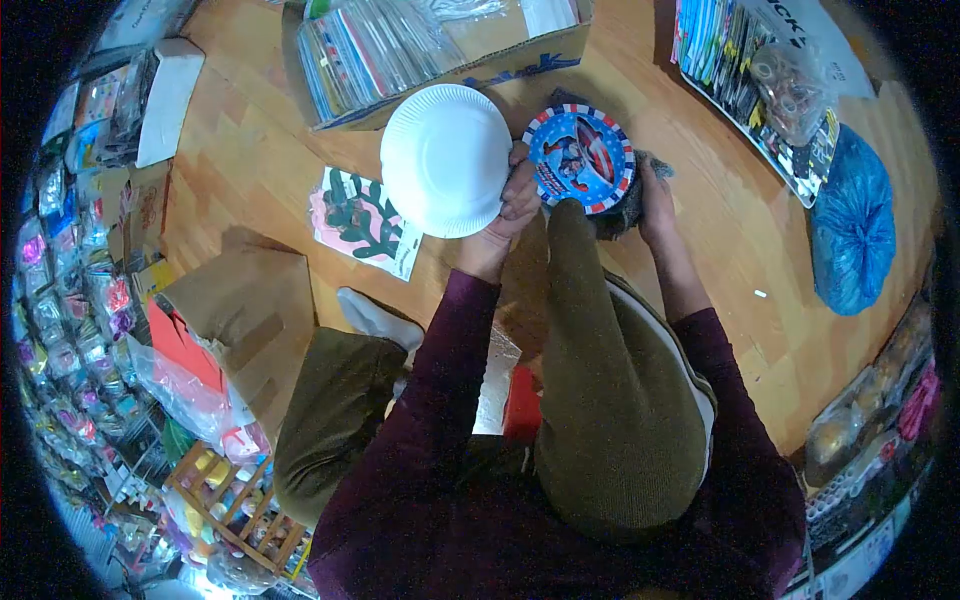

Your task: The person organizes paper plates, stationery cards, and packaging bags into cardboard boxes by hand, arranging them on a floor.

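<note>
A round white plate (447, 160) with a ribbed rim is in my left hand (517, 200), whose fingers are closed on its right edge. To the right, my right hand (656, 205) is around a dark grey cloth (632, 208), its fingers partly hidden. Against this cloth lies a round blue plate (580, 158) with a red, white and blue rim and a printed figure. My right hand is beside the blue plate's right edge. Below the white plate, a card with green and pink shapes (368, 222) rests on the wooden floor.
A cardboard box (480, 75) of packed sleeves stands ahead. At the right are a stack of magazines (760, 95) and a blue plastic bag (853, 225). An open brown box (255, 310) and many small packets (75, 320) are on the left.
</note>
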Action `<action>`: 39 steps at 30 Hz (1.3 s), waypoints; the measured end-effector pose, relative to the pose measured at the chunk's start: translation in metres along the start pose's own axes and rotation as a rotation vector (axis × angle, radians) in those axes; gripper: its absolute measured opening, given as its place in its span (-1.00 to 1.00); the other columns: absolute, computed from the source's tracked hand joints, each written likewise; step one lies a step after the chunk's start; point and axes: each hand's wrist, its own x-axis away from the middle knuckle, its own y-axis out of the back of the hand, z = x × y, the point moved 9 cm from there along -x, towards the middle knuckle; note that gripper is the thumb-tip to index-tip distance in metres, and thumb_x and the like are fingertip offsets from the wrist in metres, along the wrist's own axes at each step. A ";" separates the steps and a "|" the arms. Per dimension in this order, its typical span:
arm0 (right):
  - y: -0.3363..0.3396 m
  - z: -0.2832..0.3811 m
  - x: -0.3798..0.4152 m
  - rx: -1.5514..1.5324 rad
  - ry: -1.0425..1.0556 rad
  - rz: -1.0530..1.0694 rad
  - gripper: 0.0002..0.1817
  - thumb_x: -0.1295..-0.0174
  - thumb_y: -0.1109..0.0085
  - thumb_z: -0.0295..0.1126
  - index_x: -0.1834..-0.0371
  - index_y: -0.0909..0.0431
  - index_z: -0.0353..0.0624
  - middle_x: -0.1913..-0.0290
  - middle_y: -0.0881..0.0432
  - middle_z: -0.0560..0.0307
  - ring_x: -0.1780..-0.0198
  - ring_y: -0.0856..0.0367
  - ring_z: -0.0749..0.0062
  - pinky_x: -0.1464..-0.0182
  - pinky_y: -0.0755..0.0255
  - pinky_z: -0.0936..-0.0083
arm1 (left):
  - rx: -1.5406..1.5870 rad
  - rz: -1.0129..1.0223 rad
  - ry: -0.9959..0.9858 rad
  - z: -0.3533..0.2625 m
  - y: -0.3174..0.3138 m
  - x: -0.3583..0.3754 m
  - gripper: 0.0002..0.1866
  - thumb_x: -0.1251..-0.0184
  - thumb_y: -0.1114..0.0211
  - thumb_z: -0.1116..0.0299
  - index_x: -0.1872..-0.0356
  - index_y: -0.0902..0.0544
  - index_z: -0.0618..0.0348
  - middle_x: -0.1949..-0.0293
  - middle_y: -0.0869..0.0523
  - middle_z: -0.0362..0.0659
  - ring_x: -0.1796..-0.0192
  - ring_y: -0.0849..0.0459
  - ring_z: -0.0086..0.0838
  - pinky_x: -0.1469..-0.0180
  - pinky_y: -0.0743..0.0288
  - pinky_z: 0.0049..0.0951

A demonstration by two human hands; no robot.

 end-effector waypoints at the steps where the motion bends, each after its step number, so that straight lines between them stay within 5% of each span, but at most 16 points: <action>1: 0.000 -0.003 -0.001 -0.014 -0.020 -0.004 -0.54 -0.17 0.05 -0.06 0.13 -0.41 -0.28 0.27 -0.53 0.11 0.29 -0.49 0.45 0.22 -0.39 0.51 | -0.003 -0.003 -0.004 0.001 -0.002 0.002 -0.69 -0.27 0.10 0.12 0.33 -0.31 0.22 0.64 -0.37 -0.14 0.70 -0.30 -0.53 0.66 -0.20 -0.63; 4: 0.003 -0.011 -0.011 0.024 -0.023 0.028 -0.49 -0.19 0.10 -0.06 0.05 -0.36 -0.34 0.15 -0.52 0.02 0.19 -0.51 0.40 0.11 -0.37 0.49 | -0.037 -0.174 -0.097 -0.004 0.008 0.007 -0.74 -0.31 0.15 0.19 0.36 -0.29 0.21 0.73 -0.37 -0.14 0.81 -0.24 -0.53 0.76 -0.12 -0.61; 9: 0.001 -0.011 -0.007 0.004 -0.063 0.015 -0.52 -0.21 0.12 -0.08 0.06 -0.37 -0.32 0.17 -0.52 0.03 0.21 -0.51 0.40 0.14 -0.39 0.49 | 0.101 0.008 -0.041 0.008 -0.012 0.002 -0.76 -0.30 0.15 0.19 0.42 -0.24 0.15 0.82 -0.35 -0.18 0.92 -0.20 -0.62 0.91 0.00 -0.68; 22: 0.001 -0.016 -0.016 -0.045 -0.009 0.068 -0.57 -0.23 0.14 -0.11 0.08 -0.38 -0.29 0.17 -0.52 0.05 0.21 -0.51 0.41 0.12 -0.38 0.50 | 0.113 0.111 0.051 0.012 -0.027 0.000 -0.76 -0.29 0.11 0.19 0.39 -0.26 0.17 0.79 -0.38 -0.14 0.87 -0.28 -0.60 0.88 -0.18 -0.62; 24: 0.004 -0.020 -0.017 -0.019 -0.026 0.060 -0.57 -0.23 0.14 -0.11 0.08 -0.38 -0.29 0.17 -0.52 0.05 0.21 -0.51 0.42 0.11 -0.38 0.51 | -0.273 -0.168 -0.136 -0.008 -0.012 0.001 -0.74 -0.26 0.03 0.17 0.34 -0.36 0.19 0.61 -0.48 -0.17 0.69 -0.41 -0.61 0.68 -0.26 -0.72; 26: 0.006 -0.020 -0.018 -0.001 -0.016 0.044 -0.57 -0.23 0.14 -0.11 0.08 -0.39 -0.30 0.18 -0.53 0.06 0.21 -0.51 0.42 0.11 -0.38 0.51 | -0.883 -0.680 -0.501 -0.048 -0.008 0.018 -0.82 -0.20 -0.08 0.37 0.23 -0.42 0.23 0.38 -0.55 -0.13 0.44 -0.53 -0.59 0.42 -0.41 -0.68; 27: 0.006 -0.019 -0.019 -0.002 -0.013 0.043 -0.57 -0.23 0.14 -0.11 0.08 -0.39 -0.30 0.18 -0.53 0.06 0.21 -0.51 0.42 0.11 -0.38 0.51 | -1.035 -0.706 -0.489 -0.060 -0.014 0.017 -0.77 -0.11 -0.11 0.58 0.17 -0.40 0.27 0.28 -0.57 -0.12 0.31 -0.55 -0.56 0.26 -0.44 -0.61; 34: -0.001 -0.012 -0.008 -0.004 -0.002 0.044 -0.57 -0.21 0.09 -0.11 0.11 -0.40 -0.30 0.22 -0.53 0.08 0.26 -0.50 0.46 0.18 -0.39 0.52 | -1.502 -0.847 -0.650 -0.095 -0.068 0.033 -0.70 -0.03 -0.13 0.67 0.15 -0.40 0.31 0.22 -0.56 -0.13 0.26 -0.55 -0.55 0.19 -0.44 -0.57; 39: 0.004 -0.017 -0.013 -0.008 -0.005 0.032 -0.57 -0.20 0.07 -0.10 0.13 -0.40 -0.30 0.24 -0.53 0.08 0.27 -0.49 0.47 0.21 -0.39 0.53 | -1.467 -0.837 -0.706 -0.099 -0.066 0.031 -0.66 -0.01 -0.13 0.69 0.12 -0.39 0.31 0.20 -0.56 -0.12 0.25 -0.54 -0.55 0.18 -0.43 -0.57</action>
